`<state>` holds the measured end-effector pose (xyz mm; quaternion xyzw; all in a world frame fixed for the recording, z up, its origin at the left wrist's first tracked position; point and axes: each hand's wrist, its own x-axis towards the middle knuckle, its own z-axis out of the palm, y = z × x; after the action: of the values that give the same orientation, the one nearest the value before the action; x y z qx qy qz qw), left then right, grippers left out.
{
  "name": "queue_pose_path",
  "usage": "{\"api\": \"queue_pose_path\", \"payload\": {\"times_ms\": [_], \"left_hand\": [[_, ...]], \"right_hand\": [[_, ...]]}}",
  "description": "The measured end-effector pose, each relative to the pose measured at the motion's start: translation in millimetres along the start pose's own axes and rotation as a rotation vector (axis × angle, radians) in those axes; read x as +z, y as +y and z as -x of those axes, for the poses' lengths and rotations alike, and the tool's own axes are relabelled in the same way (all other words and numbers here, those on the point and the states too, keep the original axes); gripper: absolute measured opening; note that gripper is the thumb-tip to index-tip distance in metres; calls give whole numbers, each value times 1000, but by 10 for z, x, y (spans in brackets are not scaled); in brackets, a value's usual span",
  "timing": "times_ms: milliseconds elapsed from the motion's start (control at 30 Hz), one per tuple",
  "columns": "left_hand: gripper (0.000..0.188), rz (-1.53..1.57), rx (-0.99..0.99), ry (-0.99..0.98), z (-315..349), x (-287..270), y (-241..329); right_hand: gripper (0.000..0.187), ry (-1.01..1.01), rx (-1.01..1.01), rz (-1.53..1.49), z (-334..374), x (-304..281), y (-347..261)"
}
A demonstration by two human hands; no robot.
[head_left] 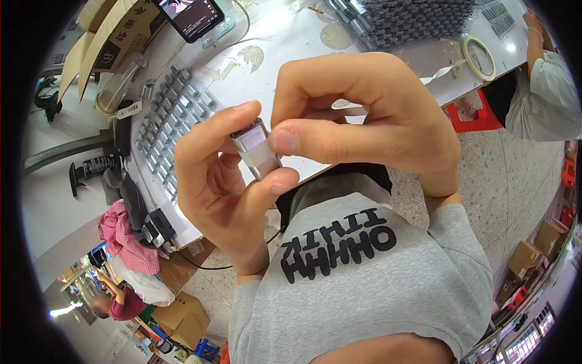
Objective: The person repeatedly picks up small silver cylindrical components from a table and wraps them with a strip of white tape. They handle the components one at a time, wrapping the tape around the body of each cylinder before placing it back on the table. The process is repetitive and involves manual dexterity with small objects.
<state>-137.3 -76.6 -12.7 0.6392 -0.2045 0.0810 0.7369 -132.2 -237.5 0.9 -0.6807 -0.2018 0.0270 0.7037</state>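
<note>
— From the head camera, what is in your hands?

— One small metal block (259, 155), silvery and smooth, just off the middle of the dial toward half past ten. It is held tilted, above the table (291, 36).

— How does your left hand grip it?

— My left hand (221, 191) is clamped on it: the forefinger lies at its upper end and the thumb at its lower end, with the block pinched between.

— And the right?

— My right hand (388, 118) comes in from two o'clock. Its thumb tip lies over the block's right edge, and the forefinger curls in close behind that thumb. Whether those two are pinched together on the block, I cannot tell.

— What lies around them?

— At ten o'clock, rows of similar silvery blocks (176, 124) stand on the table. A phone (193, 17) is at eleven, its screen lit. Toward one o'clock is a big cluster of dark grey pieces (418, 24), packed close, and at two a roll of tape (478, 59) lies near the table's edge.

— Anyone nearby?

— A co-worker (545, 100) between two and three, near a red stool (473, 118).
</note>
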Motion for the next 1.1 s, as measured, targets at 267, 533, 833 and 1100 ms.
{"api": "queue_pose_path", "payload": {"times_ms": [267, 533, 833, 1100], "left_hand": [[65, 75, 8, -95, -136, 13, -290], [60, 742, -211, -298, -29, 120, -485], [48, -136, 28, -130, -83, 31, -204], [50, -351, 194, -261, -119, -34, -9]], "right_hand": [[10, -60, 133, -173, 3, -70, -9], [13, -44, 43, -196, 31, -56, 74], [11, 39, 76, -113, 34, -80, 91], [12, -21, 124, -171, 44, -70, 47]]}}
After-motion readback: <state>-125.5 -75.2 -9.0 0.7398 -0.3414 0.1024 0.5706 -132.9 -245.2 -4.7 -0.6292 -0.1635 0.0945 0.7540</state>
